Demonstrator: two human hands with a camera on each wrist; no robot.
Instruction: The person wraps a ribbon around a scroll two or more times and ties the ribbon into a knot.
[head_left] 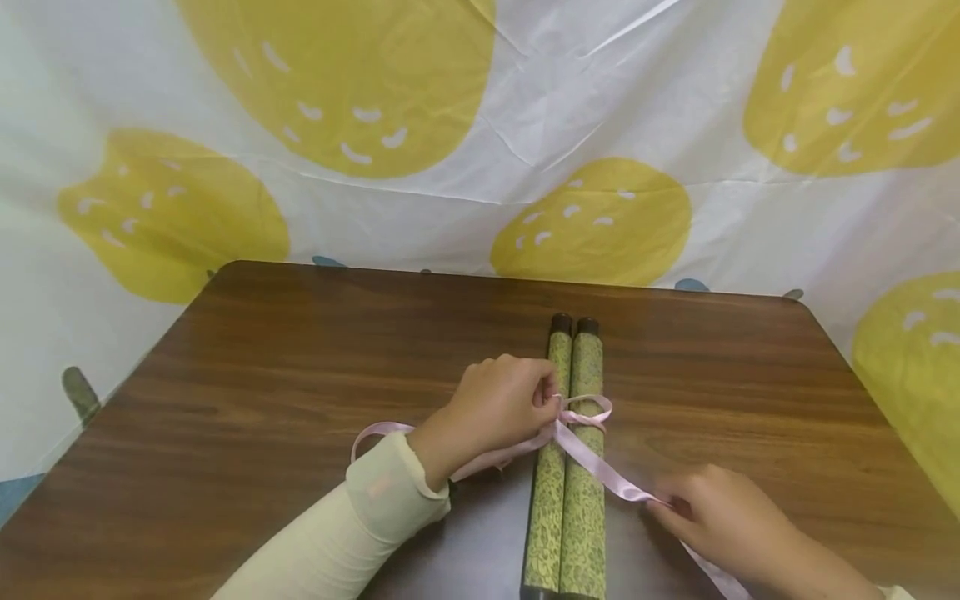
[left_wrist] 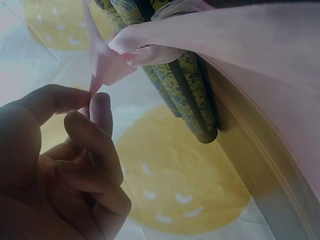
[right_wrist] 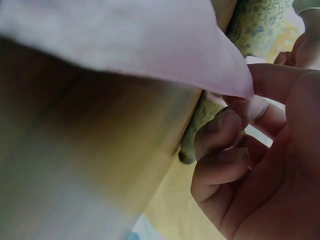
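Two rolled scrolls point(head_left: 583, 525) in green-gold patterned cloth with dark end caps lie side by side on the table. A pink ribbon point(head_left: 592, 465) runs round them, with a twist and a small loop at their middle. Above that twist my left hand point(head_left: 495, 408) pinches the ribbon between thumb and index finger, as the left wrist view shows at the ribbon point(left_wrist: 102, 65). To the right of the scrolls, my right hand point(head_left: 723, 517) pinches a ribbon length pulled out from the twist. Its tail hangs below that hand. The left hand partly hides the left scroll.
The brown wooden table point(head_left: 315, 350) has rounded far corners. Behind it hangs a white cloth point(head_left: 420, 204) with large yellow fruit prints. Another stretch of ribbon point(head_left: 378, 429) curves out to the left behind the left wrist.
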